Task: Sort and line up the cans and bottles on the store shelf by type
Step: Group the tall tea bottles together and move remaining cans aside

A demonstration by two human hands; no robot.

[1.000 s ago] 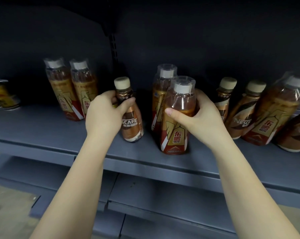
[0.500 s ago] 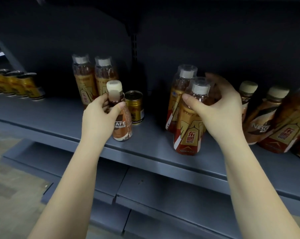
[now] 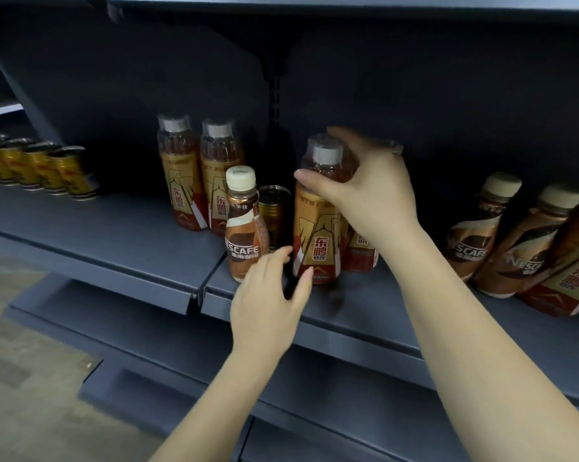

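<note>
My right hand (image 3: 368,191) grips the shoulder of an orange energy-drink bottle (image 3: 316,241) standing at the middle of the grey shelf (image 3: 114,235). A second such bottle (image 3: 359,255) stands behind it, mostly hidden by my wrist. My left hand (image 3: 269,301) hovers open just in front of a small Nescafe bottle (image 3: 243,228), its fingers near that bottle's base and apart from it. A gold can (image 3: 274,216) stands between the Nescafe bottle and the held bottle. Two more energy-drink bottles (image 3: 198,175) stand side by side behind them to the left.
A row of several gold cans (image 3: 48,168) lines the shelf at far left. At right stand two Nescafe bottles (image 3: 501,231) and another energy-drink bottle (image 3: 568,281). The shelf's front lip has a seam (image 3: 198,291) between two panels. A lower shelf (image 3: 314,428) juts out below.
My left hand has let go of the small Nescafe bottle, which now stands on the shelf. My right hand has shifted the energy-drink bottle leftward, close to the gold can.
</note>
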